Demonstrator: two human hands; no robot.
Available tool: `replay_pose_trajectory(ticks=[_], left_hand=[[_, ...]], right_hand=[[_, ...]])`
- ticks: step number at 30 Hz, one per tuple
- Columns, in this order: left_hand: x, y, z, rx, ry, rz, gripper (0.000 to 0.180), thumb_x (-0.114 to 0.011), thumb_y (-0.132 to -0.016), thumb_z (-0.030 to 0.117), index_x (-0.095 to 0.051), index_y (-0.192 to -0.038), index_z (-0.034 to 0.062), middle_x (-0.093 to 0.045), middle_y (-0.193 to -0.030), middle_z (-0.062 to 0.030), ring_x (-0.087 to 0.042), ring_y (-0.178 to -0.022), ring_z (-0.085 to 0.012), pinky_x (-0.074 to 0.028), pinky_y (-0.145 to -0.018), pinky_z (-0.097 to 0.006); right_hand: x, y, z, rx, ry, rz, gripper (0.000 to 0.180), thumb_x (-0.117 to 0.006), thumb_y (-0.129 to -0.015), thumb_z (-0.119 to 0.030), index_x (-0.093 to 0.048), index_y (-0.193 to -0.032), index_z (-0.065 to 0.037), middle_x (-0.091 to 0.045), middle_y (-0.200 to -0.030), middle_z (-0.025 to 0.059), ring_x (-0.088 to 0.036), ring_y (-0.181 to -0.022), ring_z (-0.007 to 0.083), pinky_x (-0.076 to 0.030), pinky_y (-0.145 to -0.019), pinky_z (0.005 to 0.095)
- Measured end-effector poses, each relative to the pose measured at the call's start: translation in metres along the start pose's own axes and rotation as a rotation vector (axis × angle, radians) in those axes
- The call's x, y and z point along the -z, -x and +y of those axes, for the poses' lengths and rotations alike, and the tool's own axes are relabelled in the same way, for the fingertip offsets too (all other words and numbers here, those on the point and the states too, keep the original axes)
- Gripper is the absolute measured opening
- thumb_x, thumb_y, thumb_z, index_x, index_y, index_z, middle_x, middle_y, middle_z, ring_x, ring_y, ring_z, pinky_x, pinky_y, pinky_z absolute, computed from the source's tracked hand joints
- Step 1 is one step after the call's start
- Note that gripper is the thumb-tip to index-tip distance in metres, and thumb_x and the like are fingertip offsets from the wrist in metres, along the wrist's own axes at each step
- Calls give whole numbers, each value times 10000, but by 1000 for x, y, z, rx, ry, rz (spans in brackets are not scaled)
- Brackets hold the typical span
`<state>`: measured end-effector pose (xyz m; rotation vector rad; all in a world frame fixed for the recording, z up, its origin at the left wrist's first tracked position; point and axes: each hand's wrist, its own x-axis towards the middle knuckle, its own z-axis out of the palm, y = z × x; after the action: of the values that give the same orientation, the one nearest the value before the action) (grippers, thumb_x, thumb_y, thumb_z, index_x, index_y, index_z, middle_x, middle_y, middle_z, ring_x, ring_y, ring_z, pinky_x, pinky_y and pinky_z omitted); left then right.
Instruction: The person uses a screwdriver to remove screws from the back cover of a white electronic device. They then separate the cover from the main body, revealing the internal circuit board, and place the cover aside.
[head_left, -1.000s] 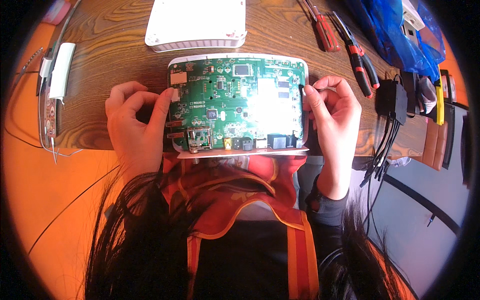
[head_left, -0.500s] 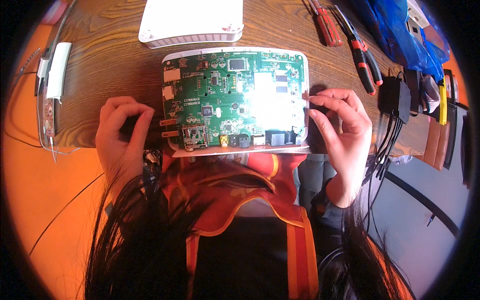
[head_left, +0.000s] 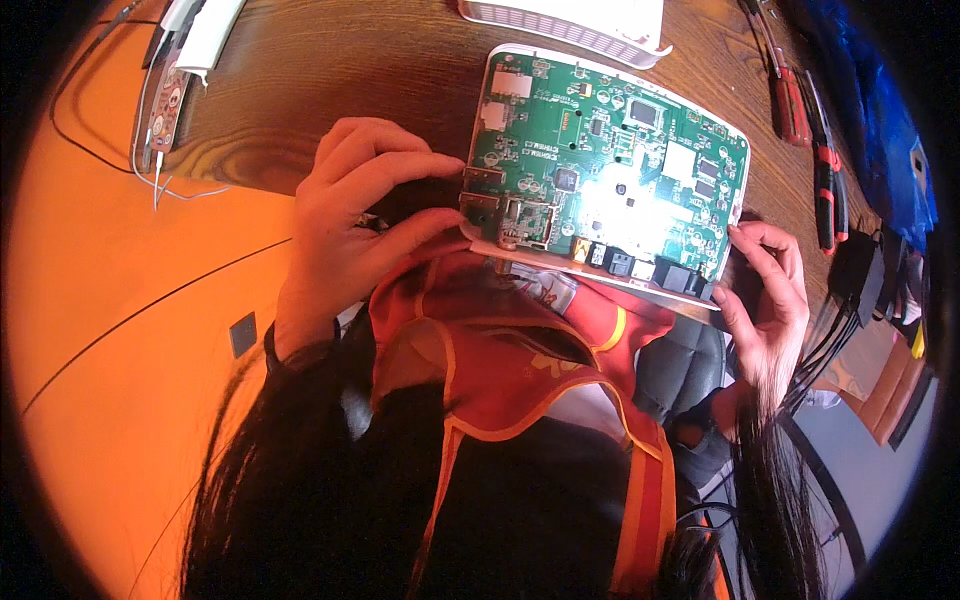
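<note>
A green circuit board (head_left: 550,150) sits in a shallow white tray-like casing (head_left: 607,62) at the near edge of the table, tilted with its right side lower. Bright glare whitens its lower middle. Along its near edge runs a row of sockets, one of them yellow. At the left edge, my left hand (head_left: 350,210) grips the board's casing, thumb below and fingers above. My right hand (head_left: 770,290) holds the lower right corner between thumb and fingers; part of its grip is hidden behind the edge. A white vented cover (head_left: 570,25) lies just beyond the board.
To the right lie a red-handled screwdriver (head_left: 792,112) and red-and-black pliers (head_left: 828,190). Farther right are a blue plastic bag (head_left: 890,140) and a black box (head_left: 858,268) with several cables. A white strip-shaped object (head_left: 215,40) stands at the far left, beside a thin white cable (head_left: 158,180).
My left hand, earlier apart from the board, now grips its left edge. The view has shifted and turned, so everything appears moved and tilted. My right hand stays at the board's right side.
</note>
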<state>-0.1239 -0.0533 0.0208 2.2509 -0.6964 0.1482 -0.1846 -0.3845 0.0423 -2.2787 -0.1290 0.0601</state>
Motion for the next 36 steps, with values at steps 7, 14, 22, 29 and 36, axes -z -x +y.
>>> replay_pose_trajectory(ticks=[7,14,22,29,36], left_hand=[[-13,4,0,11,61,125,304,-772,-588,68,-653,-868,71,-611,-841,-57,-560,-831,-241,-434,-747,-322],[-23,10,1,102,149,196,274,-755,-602,-4,-616,-834,42,-617,-832,-80,-575,-811,-248,-446,-746,-344],[-25,20,2,121,91,69,239,-587,-793,-83,-512,-988,32,-527,-922,-74,-528,-801,-133,-443,-713,-234],[-22,29,2,-150,156,92,267,-629,-749,-43,-534,-991,16,-565,-957,-95,-545,-838,-224,-436,-771,-331],[-25,23,-6,-353,63,11,286,-682,-700,-35,-555,-947,34,-563,-908,-111,-537,-816,-253,-429,-744,-349]], right_hand=[[-3,1,5,-8,10,43,477,-724,-597,15,-639,-1065,-22,-551,-1052,107,-530,-1018,224,-421,-873,306],[-4,-2,10,60,-19,82,410,-742,-587,-16,-658,-988,-27,-574,-1010,94,-557,-967,218,-443,-826,303],[-2,0,18,101,-106,37,420,-777,-588,-119,-657,-985,-53,-588,-991,62,-552,-975,215,-433,-846,327],[-5,0,18,191,-2,82,407,-763,-597,-110,-646,-983,-51,-582,-990,78,-560,-964,237,-447,-837,332],[-4,2,16,236,62,75,411,-742,-610,-114,-619,-995,-42,-566,-1005,97,-565,-954,250,-465,-819,338]])
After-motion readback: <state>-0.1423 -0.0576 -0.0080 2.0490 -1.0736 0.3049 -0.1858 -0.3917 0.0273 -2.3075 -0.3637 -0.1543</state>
